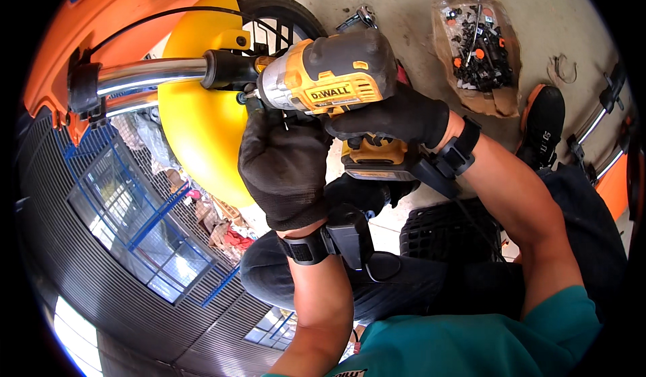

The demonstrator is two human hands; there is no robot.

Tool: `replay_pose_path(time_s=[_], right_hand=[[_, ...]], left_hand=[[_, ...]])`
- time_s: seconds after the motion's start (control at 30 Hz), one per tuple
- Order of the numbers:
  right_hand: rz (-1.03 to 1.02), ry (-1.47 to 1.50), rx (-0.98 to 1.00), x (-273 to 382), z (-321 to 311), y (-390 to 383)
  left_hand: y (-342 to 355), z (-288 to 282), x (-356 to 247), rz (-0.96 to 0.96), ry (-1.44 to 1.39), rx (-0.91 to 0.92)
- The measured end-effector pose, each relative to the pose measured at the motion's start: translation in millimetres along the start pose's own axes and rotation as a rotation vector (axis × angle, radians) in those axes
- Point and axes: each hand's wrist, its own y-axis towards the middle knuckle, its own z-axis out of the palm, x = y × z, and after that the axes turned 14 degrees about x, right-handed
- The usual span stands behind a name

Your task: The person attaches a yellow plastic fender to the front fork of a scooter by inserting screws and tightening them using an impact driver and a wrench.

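Teal shirt (pixel 444 343) across the lower edge, a person in dark jeans (pixel 397 293) works low over a concrete floor (pixel 410 0), both hands in black gloves. The right hand (pixel 397 116) is wrapped around the grip of a yellow-and-black power driver (pixel 336 67), its nose pointing left toward a yellow fender (pixel 198 135). The left hand (pixel 286 165) curls just below that nose, fingers bunched beside a small fastener (pixel 241 98) at the fender's edge; whether they pinch anything cannot be told. Black straps with boxy devices circle both wrists.

Beside the fender, a chrome fork tube (pixel 151 76) runs into a black clamp-like sleeve (pixel 225 69), with a black tire (pixel 286 7) behind and an orange panel (pixel 134 0) at upper left. A metal hand tool (pixel 356 19) lies on the floor near the tire. Farther right, a torn cardboard tray (pixel 501 102) holds jumbled black and orange hardware, near a black shoe (pixel 542 118).
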Motion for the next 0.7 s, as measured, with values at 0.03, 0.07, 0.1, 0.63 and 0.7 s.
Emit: replay_pose_path(time_s=[0.03, 0.07, 0.1, 0.63, 0.7], right_hand=[[0.002, -0.009, 0.003, 2, 0, 0], [0.031, -0.013, 0.013, 1, 0, 1], [0.06, -0.013, 0.022, -1, -2, 1], [0.052, 0.04, 0.004, -6, 11, 0], [0.018, 0.047, 0.0, -6, 13, -1]], left_hand=[[-3, -1, 2, 0.028, 0.174, -0.01], [-6, -2, 1, 0.057, 0.348, -0.02], [-7, 0, -2, 0.028, 0.124, 0.051], [-41, -51, -113, -0.091, 1.37, -0.105], [-33, -53, -112, -0.029, 1.347, 0.023]])
